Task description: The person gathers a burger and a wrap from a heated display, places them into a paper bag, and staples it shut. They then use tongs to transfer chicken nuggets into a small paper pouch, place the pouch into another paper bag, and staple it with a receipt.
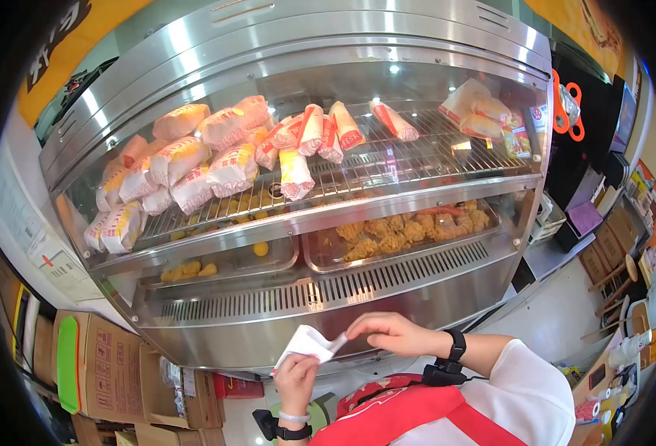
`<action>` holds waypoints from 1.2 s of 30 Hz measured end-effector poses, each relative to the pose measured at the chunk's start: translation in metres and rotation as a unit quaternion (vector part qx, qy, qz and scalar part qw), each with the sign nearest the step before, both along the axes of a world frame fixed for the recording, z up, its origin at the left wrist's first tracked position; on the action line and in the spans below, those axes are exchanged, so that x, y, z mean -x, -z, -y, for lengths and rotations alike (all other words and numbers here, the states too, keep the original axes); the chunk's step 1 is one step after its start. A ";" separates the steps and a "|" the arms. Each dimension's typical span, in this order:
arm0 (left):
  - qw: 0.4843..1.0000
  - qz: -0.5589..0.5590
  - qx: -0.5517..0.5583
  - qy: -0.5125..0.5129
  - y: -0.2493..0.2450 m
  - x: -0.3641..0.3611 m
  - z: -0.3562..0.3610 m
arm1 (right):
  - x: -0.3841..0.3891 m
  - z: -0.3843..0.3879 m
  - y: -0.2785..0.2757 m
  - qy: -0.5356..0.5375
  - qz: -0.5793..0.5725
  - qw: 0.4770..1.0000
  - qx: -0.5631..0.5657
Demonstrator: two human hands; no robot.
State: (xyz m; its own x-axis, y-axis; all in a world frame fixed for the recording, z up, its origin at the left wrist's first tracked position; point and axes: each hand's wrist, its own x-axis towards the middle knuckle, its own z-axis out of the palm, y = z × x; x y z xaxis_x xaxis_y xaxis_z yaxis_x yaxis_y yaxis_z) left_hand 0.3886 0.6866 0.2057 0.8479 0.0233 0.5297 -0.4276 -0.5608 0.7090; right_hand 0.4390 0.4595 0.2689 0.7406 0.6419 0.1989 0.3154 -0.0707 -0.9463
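A white paper piece (313,344), perhaps a small bag, is between my two hands in front of the glass display warmer. My left hand (296,379) has its fingers wrapped round the lower left end of the paper. With fingertips pressed together, my right hand (391,331) pinches the paper's right corner. Wrapped food packets (235,169) are piled on the left of the warmer's upper wire rack (387,167). Fried chicken pieces (387,236) fill a metal tray on the lower level, and a few yellow pieces (188,271) lie in another tray to the left.
Cardboard boxes (112,364) stand at the lower left, beside a red container (238,386). Orange-handled scissors (568,106) hang at the warmer's right. The steel front edge (328,342) of the warmer runs just beyond my hands. A counter with small items (599,375) is at lower right.
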 end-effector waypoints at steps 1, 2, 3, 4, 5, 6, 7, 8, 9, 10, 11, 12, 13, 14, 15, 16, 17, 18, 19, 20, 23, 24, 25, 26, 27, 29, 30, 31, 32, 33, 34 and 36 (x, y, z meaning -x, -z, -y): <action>1.000 0.001 0.000 -0.002 -0.003 0.000 0.002 | 0.000 -0.002 -0.001 -0.027 0.040 0.999 0.015; 0.999 0.025 -0.012 0.028 -0.006 0.000 0.005 | -0.001 -0.003 0.002 -0.062 -0.004 0.997 0.052; 0.997 0.049 -0.026 0.059 -0.008 -0.001 0.009 | 0.000 -0.005 0.003 -0.085 -0.049 0.991 0.092; 0.996 0.053 -0.020 0.063 -0.009 -0.001 0.012 | -0.003 -0.007 0.006 -0.136 -0.066 0.978 0.145; 0.996 0.054 -0.021 0.063 -0.008 -0.003 0.014 | -0.006 -0.009 0.010 -0.185 -0.083 0.959 0.196; 0.997 0.054 -0.014 0.050 -0.006 -0.003 0.017 | -0.007 -0.012 0.014 -0.193 -0.124 0.954 0.193; 0.998 0.052 -0.006 0.036 -0.004 -0.003 0.019 | -0.002 -0.015 0.016 -0.193 -0.125 0.954 0.193; 0.998 0.050 -0.004 0.035 -0.003 -0.001 0.023 | 0.004 -0.018 0.018 -0.145 -0.154 0.973 0.092; 0.998 0.011 0.016 0.058 -0.003 0.000 0.027 | 0.008 -0.020 0.019 -0.095 -0.182 0.979 -0.012; 0.996 -0.026 0.036 0.080 -0.003 0.001 0.028 | 0.004 -0.019 0.020 -0.122 -0.202 0.972 -0.010; 0.996 -0.028 0.037 0.079 -0.002 0.000 0.028 | 0.004 -0.018 0.019 -0.123 -0.204 0.971 -0.009; 0.997 -0.014 0.015 0.077 0.000 -0.001 0.027 | 0.004 -0.015 0.016 -0.117 -0.162 0.980 0.001; 0.997 0.001 -0.007 0.075 0.001 -0.002 0.025 | 0.003 -0.013 0.014 -0.109 -0.120 0.987 0.012; 0.997 -0.001 -0.007 0.075 0.002 -0.002 0.023 | -0.002 -0.009 0.015 -0.089 -0.024 0.996 0.017; 0.999 -0.002 -0.014 0.048 0.003 -0.003 0.020 | -0.001 -0.008 0.013 -0.087 -0.103 0.981 -0.136; 1.000 -0.004 -0.020 0.022 0.004 -0.003 0.018 | -0.003 -0.003 0.006 -0.095 -0.103 0.983 -0.117; 1.000 -0.005 -0.019 0.022 0.004 -0.003 0.018 | -0.006 0.002 0.000 -0.103 -0.104 0.984 -0.097; 0.999 0.003 -0.025 0.034 0.004 -0.003 0.018 | -0.005 0.002 0.004 -0.103 -0.105 0.984 -0.096; 0.998 0.010 -0.030 0.046 0.003 -0.002 0.019 | -0.002 -0.001 0.010 -0.086 -0.107 0.990 -0.034; 0.999 0.007 -0.028 0.046 0.001 -0.002 0.021 | 0.000 -0.003 0.014 -0.069 -0.109 0.991 0.028; 0.989 0.065 -0.067 0.112 -0.004 -0.001 0.035 | -0.006 -0.008 0.058 -0.128 0.014 0.973 0.192; 0.986 0.079 -0.040 0.143 -0.002 0.001 0.042 | 0.004 -0.005 0.039 -0.116 -0.163 0.970 0.142; 0.981 0.094 -0.012 0.171 0.002 0.003 0.044 | 0.005 0.000 0.045 -0.127 -0.166 0.967 0.146; 0.989 0.109 -0.015 0.103 0.007 0.005 0.040 | 0.004 0.005 0.056 -0.130 -0.220 0.966 0.052; 0.990 0.105 -0.014 0.090 0.003 0.008 0.040 | 0.003 0.006 0.064 -0.130 -0.274 0.952 -0.043; 0.841 -0.150 0.517 0.053 -0.009 0.013 0.039 | -0.006 -0.007 0.066 -0.176 -0.121 0.977 0.005; 0.819 -0.215 0.510 0.153 0.017 0.011 0.026 | -0.002 -0.013 0.066 -0.190 -0.111 0.975 0.017; 0.834 -0.206 0.464 0.216 0.023 0.012 0.026 | 0.002 -0.020 0.065 -0.198 -0.124 0.972 0.035; 0.829 -0.223 0.462 0.223 0.023 0.018 0.025 | 0.006 -0.026 0.065 -0.204 -0.139 0.968 0.048; 0.823 -0.241 0.459 0.231 0.023 0.022 0.024 | 0.010 -0.031 0.064 -0.207 -0.148 0.965 0.056; 0.813 -0.241 0.486 0.211 0.024 0.026 0.021 | 0.012 -0.035 0.063 -0.205 -0.149 0.965 0.063; 0.796 -0.215 0.548 0.145 0.043 0.028 0.015 | 0.007 -0.042 0.052 -0.188 -0.122 0.971 0.082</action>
State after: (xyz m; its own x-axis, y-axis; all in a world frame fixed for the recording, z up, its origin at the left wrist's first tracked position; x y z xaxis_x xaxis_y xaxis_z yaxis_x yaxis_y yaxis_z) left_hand 0.3605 0.6721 0.1625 0.9990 0.0419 -0.0133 -0.0130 0.5719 0.8203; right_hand 0.4324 0.5015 0.2172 0.4598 0.8843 -0.0817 0.1155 -0.1507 -0.9818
